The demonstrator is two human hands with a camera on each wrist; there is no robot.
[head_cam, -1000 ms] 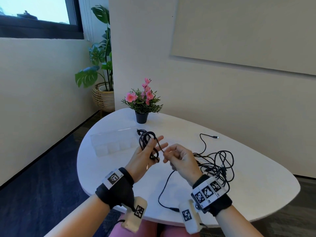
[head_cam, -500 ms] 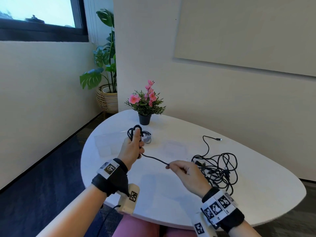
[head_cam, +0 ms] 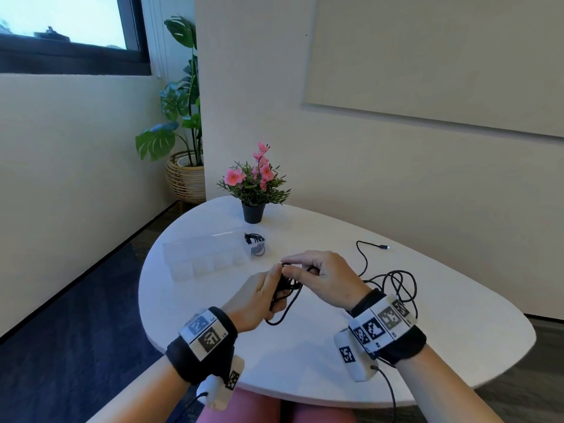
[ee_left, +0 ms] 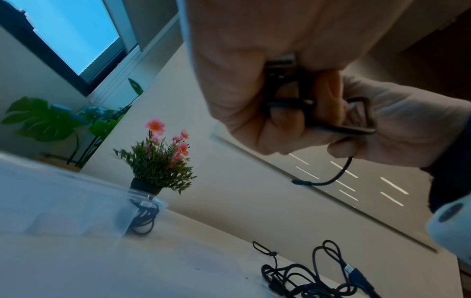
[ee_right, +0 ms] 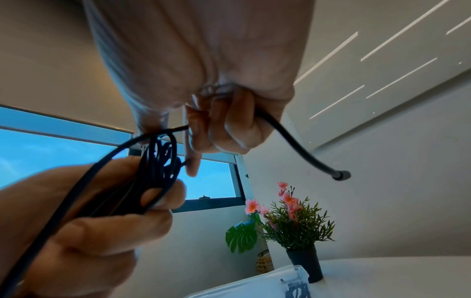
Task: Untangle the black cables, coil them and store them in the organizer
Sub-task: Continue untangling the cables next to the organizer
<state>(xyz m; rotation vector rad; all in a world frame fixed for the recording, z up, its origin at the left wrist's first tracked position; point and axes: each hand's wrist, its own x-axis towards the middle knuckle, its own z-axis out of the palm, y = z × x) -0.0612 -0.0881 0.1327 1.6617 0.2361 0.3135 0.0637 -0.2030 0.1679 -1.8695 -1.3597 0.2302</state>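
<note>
Both hands meet above the white table [head_cam: 305, 355]. My left hand [head_cam: 259, 296] grips a bundle of black cable loops [head_cam: 288, 290]; in the left wrist view its fingers [ee_left: 282, 119] curl round the loops [ee_left: 288, 100]. My right hand [head_cam: 323, 277] pinches the same cable beside the bundle, and in the right wrist view a short free end [ee_right: 340, 175] sticks out past its fingers [ee_right: 229, 129]. A tangle of black cables [head_cam: 393, 285] lies on the table right of the hands. The clear organizer [head_cam: 201, 261] holds one coiled cable [head_cam: 256, 244] in its right end compartment.
A small black pot of pink flowers [head_cam: 254, 190] stands at the table's far edge behind the organizer. One loose cable end [head_cam: 383, 246] reaches toward the wall. A large plant in a wicker basket [head_cam: 184, 175] stands on the floor at left.
My left hand has come back from beside the organizer to meet my right hand. The cable stretched taut between them half a second ago now hangs in a slack loop under the hands.
</note>
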